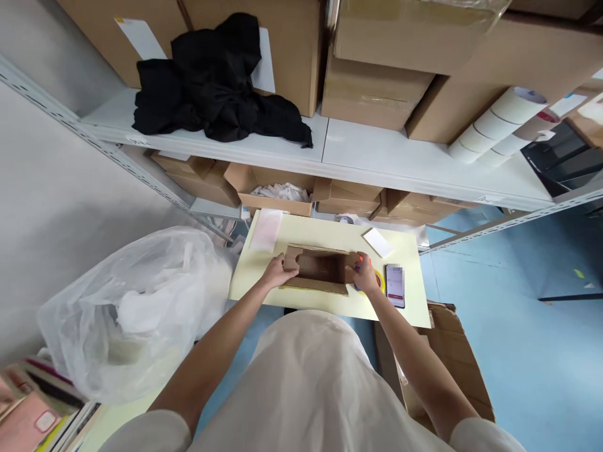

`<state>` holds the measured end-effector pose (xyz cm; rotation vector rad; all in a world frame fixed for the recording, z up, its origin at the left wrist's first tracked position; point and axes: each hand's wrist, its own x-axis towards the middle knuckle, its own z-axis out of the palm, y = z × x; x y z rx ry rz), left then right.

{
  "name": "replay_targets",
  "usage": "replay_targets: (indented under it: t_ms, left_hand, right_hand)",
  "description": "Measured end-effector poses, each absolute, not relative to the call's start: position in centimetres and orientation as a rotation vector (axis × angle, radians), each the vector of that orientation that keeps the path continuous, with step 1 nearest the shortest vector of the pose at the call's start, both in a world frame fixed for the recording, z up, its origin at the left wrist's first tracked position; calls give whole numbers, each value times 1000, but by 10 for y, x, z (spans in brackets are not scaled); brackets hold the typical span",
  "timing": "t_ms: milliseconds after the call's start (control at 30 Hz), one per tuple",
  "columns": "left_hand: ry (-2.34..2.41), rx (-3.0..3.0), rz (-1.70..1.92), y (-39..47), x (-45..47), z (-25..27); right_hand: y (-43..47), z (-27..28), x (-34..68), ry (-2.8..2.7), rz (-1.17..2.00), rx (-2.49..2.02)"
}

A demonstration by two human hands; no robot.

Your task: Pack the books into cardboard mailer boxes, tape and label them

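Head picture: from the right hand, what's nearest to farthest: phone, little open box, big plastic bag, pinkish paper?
From the right hand:
1. Little open box, in its grip.
2. Phone, on its right.
3. Pinkish paper, far left of the table.
4. Big plastic bag, farthest left.

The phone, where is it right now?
In the head view, the phone lies near the pale yellow table's right edge, to the right of the person's right hand and below the small white block.
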<state>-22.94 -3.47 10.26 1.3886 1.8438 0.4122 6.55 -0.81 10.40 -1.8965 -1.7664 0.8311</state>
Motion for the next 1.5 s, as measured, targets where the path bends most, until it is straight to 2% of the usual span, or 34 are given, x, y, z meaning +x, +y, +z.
replay_targets:
  t_ms: [167, 267, 433, 633, 800, 933, 1067, 1200, 1300, 1400, 1500]
  left_hand:
    - [2014, 1728, 418, -47, -228, 124]
    - [1827, 1959, 406, -50, -223, 132]
    - [1475, 2250, 289, -38, -220, 135]
    - [1441, 2319, 48, -21, -219, 135]
    - [1571, 2203, 46, -14, -213, 128]
    - [1582, 2153, 158, -11, -217, 119]
    - [1530, 2064, 468, -16, -242, 108]
    - [1836, 1955, 739, -29, -265, 106]
    - [2028, 2090, 625, -33, -267, 108]
    - [1805, 2231, 396, -31, -257, 104]
    - [1688, 2141, 324, -35, -246, 93]
  right_hand:
    - [-31, 105, 68, -1904, 271, -1733]
    - [-40, 113, 69, -2211, 79, -1571]
    - [-26, 133, 64, -2843, 257, -1102]
    - [0, 139, 56, -2953, 348, -1387]
    - [5, 125, 50, -2981, 429, -1516]
    - [7, 119, 50, -2961, 501, -1544]
    - [11, 118, 54, -2948, 593, -1540]
    - [13, 117, 56, -2927, 662, -1545]
    - [12, 114, 57, -2897, 702, -1549]
    - [10, 111, 58, -2849, 765, -1572]
    - [6, 107, 60, -2764, 879, -1564]
